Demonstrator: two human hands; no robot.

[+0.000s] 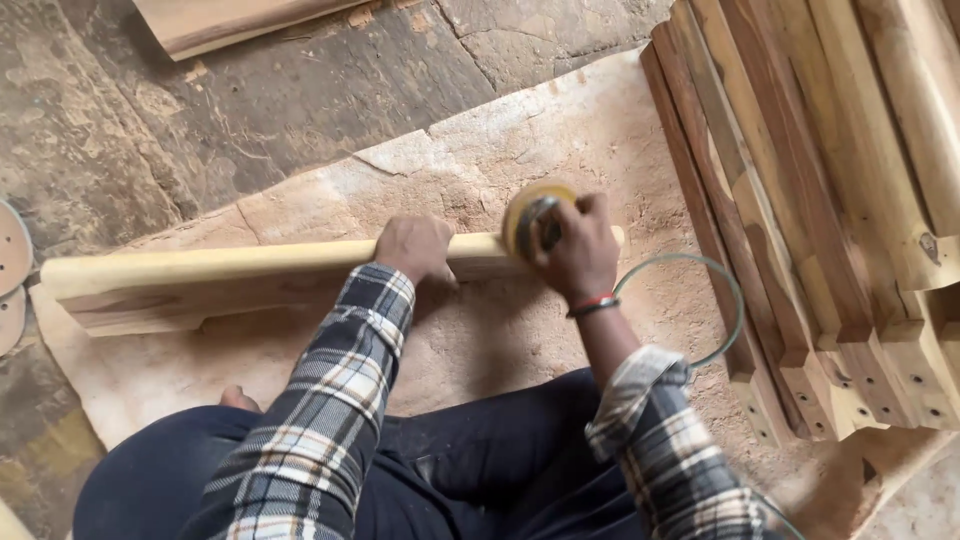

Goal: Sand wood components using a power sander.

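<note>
Cracked stone floor (300, 90) fills the top of my view, and a dusty mat (560, 130) is spread over it, reaching from the left edge to the stacked wood on the right. Across the middle of the mat lies a long pale plank (200, 280), running left to right, its left end close to the mat's left edge. My left hand (415, 248) is clamped over the plank's top edge, fingers curled down its far side, pressing it in place. My right hand (575, 250) is closed around a sander (535, 225); its round yellow disc sits against the plank near the right end, just beside the left hand. A thin cord (720, 290) loops from the sander out over the mat's right side and back toward my right sleeve. Both sleeves are plaid, and dark trousers cover my folded legs at the mat's near edge. A stack of turned legs (820, 200) rests along the mat's right edge, ends drilled with small holes. Two discs (12, 250) lie on the floor at the far left, and another board (230, 20) shows at the top edge.
</note>
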